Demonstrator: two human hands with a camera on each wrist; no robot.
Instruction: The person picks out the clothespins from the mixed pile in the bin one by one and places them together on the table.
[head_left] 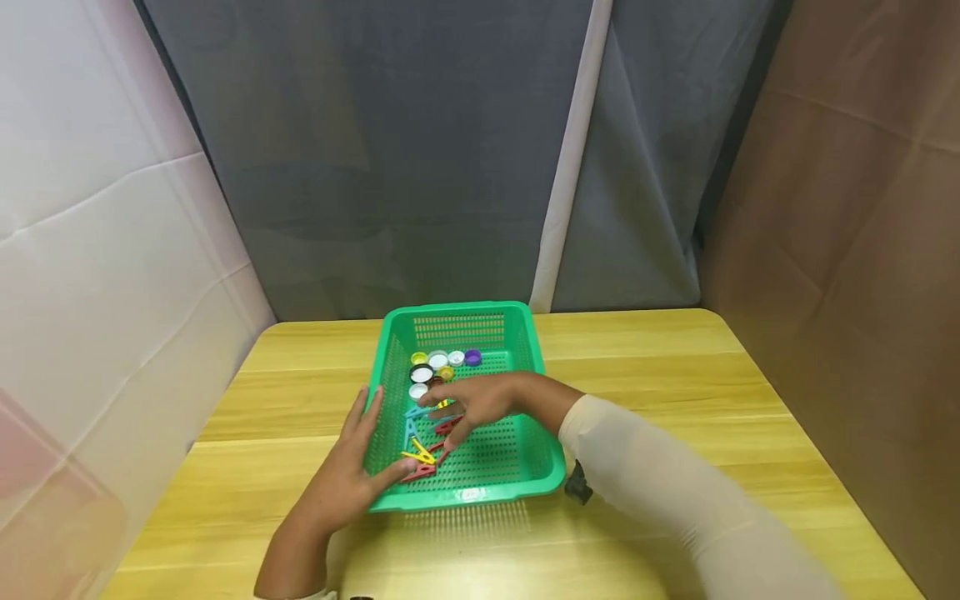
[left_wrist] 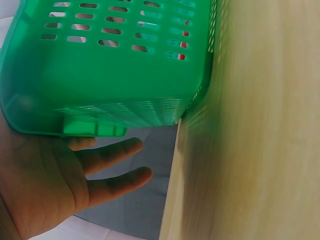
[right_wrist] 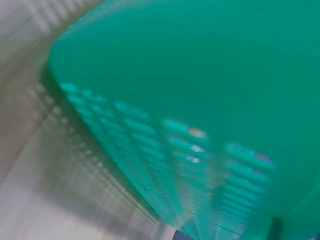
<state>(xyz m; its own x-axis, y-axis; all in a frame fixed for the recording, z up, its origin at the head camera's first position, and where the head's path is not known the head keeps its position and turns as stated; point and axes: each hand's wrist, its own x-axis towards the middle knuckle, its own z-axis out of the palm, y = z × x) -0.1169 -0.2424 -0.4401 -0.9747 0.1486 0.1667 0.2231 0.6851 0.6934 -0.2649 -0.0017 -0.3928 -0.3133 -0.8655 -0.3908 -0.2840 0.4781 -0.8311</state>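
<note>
A green plastic basket (head_left: pixel 495 493) stands on the table. Along its left inner side lie several clothespins: a yellow clothespin (head_left: pixel 422 451), a red clothespin (head_left: pixel 420 472) and a blue clothespin (head_left: pixel 410 430) among them. My left hand (head_left: pixel 347 477) rests at the basket's left rim, fingers spread, thumb over the front left corner. In the left wrist view its fingers extend straight outside the basket wall (left_wrist: pixel 120 75). Inside the basket my right hand (head_left: pixel 483 400) hovers over the clothespins, thumb and fingers apart. The right wrist view shows only the blurred basket wall (right_wrist: pixel 150 65), not the fingers.
Several bottle caps sit farther back in the basket, including a purple cap (head_left: pixel 472 357) and a black-rimmed white cap (head_left: pixel 422 374). A small black object (head_left: pixel 577 485) lies beside the basket's front right corner. Grey cloth (head_left: pixel 412 167) hangs behind the wooden table (head_left: pixel 637 367).
</note>
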